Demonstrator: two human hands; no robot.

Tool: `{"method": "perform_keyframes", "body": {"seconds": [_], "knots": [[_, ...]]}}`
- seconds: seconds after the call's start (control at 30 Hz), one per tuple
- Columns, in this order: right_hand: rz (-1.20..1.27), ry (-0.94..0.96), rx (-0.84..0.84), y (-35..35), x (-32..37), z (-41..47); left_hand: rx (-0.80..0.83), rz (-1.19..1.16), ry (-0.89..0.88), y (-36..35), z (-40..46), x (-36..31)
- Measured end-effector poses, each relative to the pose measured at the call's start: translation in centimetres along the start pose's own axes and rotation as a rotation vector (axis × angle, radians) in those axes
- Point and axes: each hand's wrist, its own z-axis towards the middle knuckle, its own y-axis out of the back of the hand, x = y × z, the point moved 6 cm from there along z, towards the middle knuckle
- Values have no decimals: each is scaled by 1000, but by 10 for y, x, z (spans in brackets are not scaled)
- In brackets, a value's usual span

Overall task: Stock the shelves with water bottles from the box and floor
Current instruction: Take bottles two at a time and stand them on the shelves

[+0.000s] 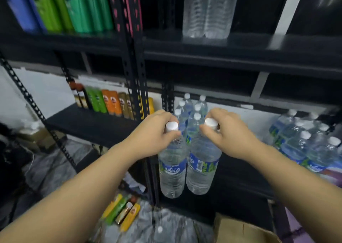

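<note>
Water bottles, two of them, held up by the necks in front of the black shelf rack (pixel 222 58). Left hand (pixel 153 133) curled round the neck of the left bottle (pixel 172 170), just under its white cap. Right hand (pixel 227 133) curled the same way round the neck of the right bottle (pixel 201 167). Both bottles clear, full, blue-labelled, hanging upright side by side, almost touching, off any surface.

Behind them, on the rack's lower shelf, a cluster of shelved bottles (pixel 192 109) with white caps, standing upright. Further right on that same level, a larger group of capped bottles (pixel 303 139), packed close. On the rack's upper shelf, two tall clear bottles (pixel 207 11) standing together.

Left of the rack's perforated upright (pixel 133 72), a neighbouring shelf with small drink cartons (pixel 111 102) in green, orange and brown; above it, green and blue packs (pixel 61 8). Below the rack, on the floor, crumpled plastic wrap (pixel 162 226), a few loose cartons (pixel 122 213) lying flat, and the corner of a cardboard box (pixel 240 231) at bottom right. White wall visible behind the rack.
</note>
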Motion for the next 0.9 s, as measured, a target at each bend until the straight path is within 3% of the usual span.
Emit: {"method": "perform_keyframes", "body": {"seconds": [0.5, 0.9], "knots": [[37, 287, -316, 205, 63, 126, -309, 55, -172, 206, 121, -124], [52, 344, -452, 331, 103, 223, -261, 32, -159, 299, 214, -187]]}}
